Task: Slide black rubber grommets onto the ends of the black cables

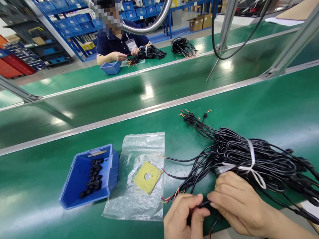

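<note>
My left hand (184,224) is closed in a pinch near the table's front edge, around a small black part mostly hidden by the fingers. Close beside it on the right, my right hand (241,206) pinches a black cable (205,204) that runs into the left fingers. Below the hands hangs a wire end with red and dark strands (212,230). Just beyond my right hand lies a bundle of black cables (238,152), tied with a white strap (252,155). Its bare coloured wire ends point left, its thick black ends right.
On the left, a blue bin (66,189) holds several small black parts (94,177). A clear plastic bag (130,145) lies beside it, with a yellow square pad (141,179) with a hole. Across the metal rails, a co-worker (135,37) handles similar cables at another green bench.
</note>
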A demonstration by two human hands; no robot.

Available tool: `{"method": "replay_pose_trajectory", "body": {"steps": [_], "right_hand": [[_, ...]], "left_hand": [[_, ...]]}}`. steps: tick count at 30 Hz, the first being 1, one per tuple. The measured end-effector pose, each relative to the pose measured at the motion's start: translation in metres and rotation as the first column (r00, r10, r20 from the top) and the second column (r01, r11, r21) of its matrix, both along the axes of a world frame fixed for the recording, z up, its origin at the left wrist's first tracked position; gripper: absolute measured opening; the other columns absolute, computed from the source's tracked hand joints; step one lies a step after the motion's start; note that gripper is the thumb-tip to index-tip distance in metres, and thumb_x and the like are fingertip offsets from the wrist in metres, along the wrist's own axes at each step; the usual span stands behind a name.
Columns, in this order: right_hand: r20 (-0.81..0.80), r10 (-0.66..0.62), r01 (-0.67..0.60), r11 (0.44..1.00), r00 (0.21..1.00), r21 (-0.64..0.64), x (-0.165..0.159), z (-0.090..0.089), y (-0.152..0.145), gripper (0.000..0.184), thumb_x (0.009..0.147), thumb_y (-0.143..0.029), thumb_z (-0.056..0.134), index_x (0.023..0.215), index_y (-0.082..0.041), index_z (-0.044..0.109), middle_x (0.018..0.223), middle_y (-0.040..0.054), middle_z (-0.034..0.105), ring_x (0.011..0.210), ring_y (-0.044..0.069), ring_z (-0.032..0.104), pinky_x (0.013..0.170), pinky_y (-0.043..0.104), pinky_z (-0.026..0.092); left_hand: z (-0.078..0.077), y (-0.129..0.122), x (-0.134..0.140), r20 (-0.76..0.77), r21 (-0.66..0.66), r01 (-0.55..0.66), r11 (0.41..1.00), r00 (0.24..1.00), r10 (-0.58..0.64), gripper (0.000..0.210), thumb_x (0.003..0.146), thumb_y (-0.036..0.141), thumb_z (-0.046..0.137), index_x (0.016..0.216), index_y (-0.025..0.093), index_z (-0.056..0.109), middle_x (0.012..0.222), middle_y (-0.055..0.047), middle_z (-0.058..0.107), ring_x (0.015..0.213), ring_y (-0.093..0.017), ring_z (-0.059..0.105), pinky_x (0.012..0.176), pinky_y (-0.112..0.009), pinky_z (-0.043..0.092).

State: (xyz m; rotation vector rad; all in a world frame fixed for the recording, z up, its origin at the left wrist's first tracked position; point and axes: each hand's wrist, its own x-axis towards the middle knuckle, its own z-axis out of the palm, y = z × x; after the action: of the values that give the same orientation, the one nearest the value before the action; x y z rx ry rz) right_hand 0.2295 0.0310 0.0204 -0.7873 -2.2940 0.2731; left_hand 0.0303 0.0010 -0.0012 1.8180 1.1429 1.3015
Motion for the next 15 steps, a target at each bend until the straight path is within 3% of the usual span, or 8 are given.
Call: {"method": "replay_pose_trajectory", "body": {"steps": [5, 9, 15], "right_hand": [[-0.010, -0.010, 0.010, 1.000, 1.000, -0.001, -0.001, -0.001, 0.000, 0.016, 0.092, -0.004, 0.046, 0.089, -0.012, 0.059, 0.069, 0.0033, 0.047, 0.069, 0.019, 0.039, 0.064, 0.034, 0.031], [-0.021, 0.011, -0.012, 0.999, 1.000, -0.036, -0.004, -0.002, 0.000, 0.016, 0.091, -0.003, 0.045, 0.088, -0.014, 0.057, 0.071, 0.0024, 0.046, 0.069, 0.018, 0.038, 0.064, 0.034, 0.030], [-0.074, 0.015, -0.021, 0.997, 0.997, -0.079, -0.005, 0.000, 0.001, 0.017, 0.091, -0.004, 0.043, 0.089, -0.015, 0.055, 0.071, 0.0021, 0.046, 0.069, 0.018, 0.042, 0.063, 0.033, 0.029]], "left_hand": [[-0.012, -0.008, 0.011, 0.059, -0.022, -0.061, 0.998, 0.996, 0.062, 0.024, 0.089, 0.008, 0.062, 0.106, 0.023, 0.071, 0.085, -0.003, 0.072, 0.072, -0.015, 0.068, 0.068, -0.023, 0.055], [-0.013, -0.010, 0.016, 0.076, -0.032, -0.089, 0.995, 0.993, 0.092, 0.018, 0.090, 0.011, 0.063, 0.099, 0.023, 0.073, 0.084, -0.003, 0.074, 0.070, -0.016, 0.070, 0.067, -0.023, 0.055], [-0.010, -0.010, 0.018, 0.192, -0.200, -0.127, 0.971, 0.967, 0.166, 0.007, 0.091, 0.028, 0.068, 0.092, 0.025, 0.075, 0.078, -0.001, 0.072, 0.062, -0.015, 0.065, 0.057, -0.022, 0.052]]}}
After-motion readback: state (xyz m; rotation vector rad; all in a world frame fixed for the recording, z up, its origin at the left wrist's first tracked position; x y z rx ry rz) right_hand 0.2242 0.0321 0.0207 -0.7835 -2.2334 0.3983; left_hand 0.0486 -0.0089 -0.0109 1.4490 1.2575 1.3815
